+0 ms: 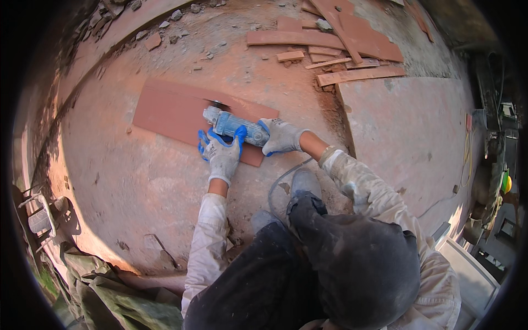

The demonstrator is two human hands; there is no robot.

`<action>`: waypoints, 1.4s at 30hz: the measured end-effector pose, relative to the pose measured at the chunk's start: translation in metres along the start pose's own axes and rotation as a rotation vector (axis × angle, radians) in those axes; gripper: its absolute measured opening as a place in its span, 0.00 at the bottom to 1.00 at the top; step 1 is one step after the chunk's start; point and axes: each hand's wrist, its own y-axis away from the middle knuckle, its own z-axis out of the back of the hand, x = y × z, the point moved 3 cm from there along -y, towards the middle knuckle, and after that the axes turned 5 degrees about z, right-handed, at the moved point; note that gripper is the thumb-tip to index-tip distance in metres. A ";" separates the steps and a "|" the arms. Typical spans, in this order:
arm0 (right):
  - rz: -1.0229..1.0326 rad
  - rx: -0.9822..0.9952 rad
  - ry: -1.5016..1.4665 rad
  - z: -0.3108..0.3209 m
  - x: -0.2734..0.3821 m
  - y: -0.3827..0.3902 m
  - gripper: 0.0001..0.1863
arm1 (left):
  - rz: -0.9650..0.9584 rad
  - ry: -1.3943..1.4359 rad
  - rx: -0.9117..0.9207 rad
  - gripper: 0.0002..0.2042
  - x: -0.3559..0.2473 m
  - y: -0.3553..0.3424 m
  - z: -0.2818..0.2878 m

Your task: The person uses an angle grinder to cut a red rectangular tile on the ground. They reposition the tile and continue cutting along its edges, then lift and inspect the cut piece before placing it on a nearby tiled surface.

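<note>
A blue angle grinder (239, 125) lies low over a long red stone slab (165, 110), its dark disc (219, 104) at a thin line on the slab's surface. My left hand (223, 154), in a grey glove with blue palm, grips the grinder's front part from the near side, its fingertips close to the slab. At the tool's rear end, my right hand (283, 135), gloved likewise, is closed around the body. A grey cord (275, 186) runs from under that hand down between my boots (305, 184).
Red slab offcuts (368, 38) and rubble (176, 16) lie at the top. A raised concrete edge borders a pale slab (401, 132) on the right, with a yellow cable (468, 154). A wheeled metal frame (41, 217) and green tarpaulin (118, 300) are at lower left.
</note>
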 end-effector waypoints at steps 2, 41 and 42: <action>-0.007 0.016 0.022 0.000 -0.002 0.000 0.44 | -0.016 -0.012 0.005 0.63 -0.001 0.001 0.000; -0.019 0.065 -0.037 0.004 -0.010 0.012 0.44 | -0.012 -0.112 0.038 0.64 -0.014 0.010 0.001; -0.028 0.081 -0.029 0.005 -0.010 0.012 0.45 | -0.013 -0.100 0.035 0.64 -0.015 0.010 0.000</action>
